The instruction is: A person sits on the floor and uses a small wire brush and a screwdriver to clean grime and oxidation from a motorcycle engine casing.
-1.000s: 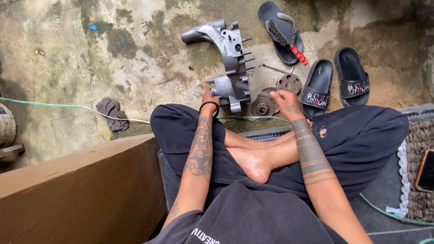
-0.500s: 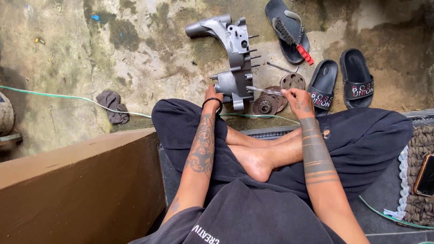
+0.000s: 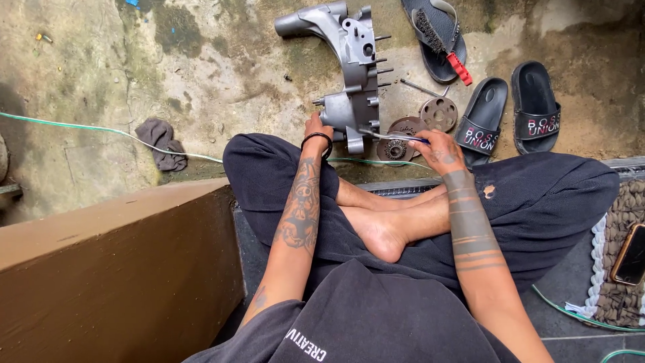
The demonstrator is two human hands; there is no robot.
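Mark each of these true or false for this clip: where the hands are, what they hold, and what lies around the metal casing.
1. The left hand rests on the grey metal casing. True.
2. The right hand is empty. False: it holds a thin metal tool pointed at the casing.
3. A pair of black slides lies right of the casing. True.
4. A dark rag lies on top of the casing. False: it lies on the concrete floor, far left.
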